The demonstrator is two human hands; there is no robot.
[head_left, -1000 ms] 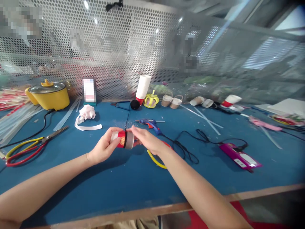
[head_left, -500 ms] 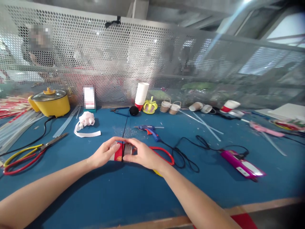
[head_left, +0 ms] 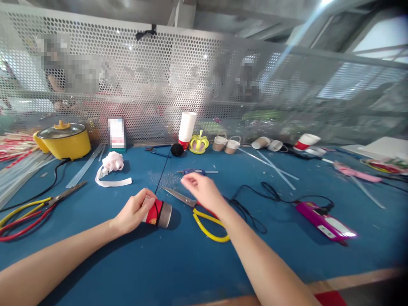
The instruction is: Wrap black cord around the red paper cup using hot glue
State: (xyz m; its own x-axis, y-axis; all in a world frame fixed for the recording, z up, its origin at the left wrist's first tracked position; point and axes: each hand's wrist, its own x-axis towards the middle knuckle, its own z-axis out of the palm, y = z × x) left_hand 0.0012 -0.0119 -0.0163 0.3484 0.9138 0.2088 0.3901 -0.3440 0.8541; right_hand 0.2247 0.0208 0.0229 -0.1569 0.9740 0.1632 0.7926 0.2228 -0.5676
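Note:
My left hand (head_left: 135, 214) is wrapped around a red and white paper cup (head_left: 155, 212) lying on its side, its base facing right. Black cord (head_left: 159, 213) is wound around the cup. My right hand (head_left: 204, 191) is raised to the right of the cup, fingers drawn together; whatever they may hold is hidden. Beneath and beside it lies a pair of scissors (head_left: 181, 196) with yellow and red handles. The blue hot glue gun (head_left: 199, 172) lies just beyond, partly covered by my right hand.
A black ball (head_left: 177, 149), stacked paper cups (head_left: 187, 127), a yellow crown-shaped piece (head_left: 199, 143) and small baskets (head_left: 232, 145) stand along the perforated screen. At left are a yellow pot (head_left: 66, 142), white ribbon (head_left: 113, 163) and more scissors (head_left: 47, 204). A purple power strip (head_left: 321, 219) lies right.
My right hand has let go of the cup and moved right and up. My left hand has shifted slightly left and down with the cup, tilting its base toward me.

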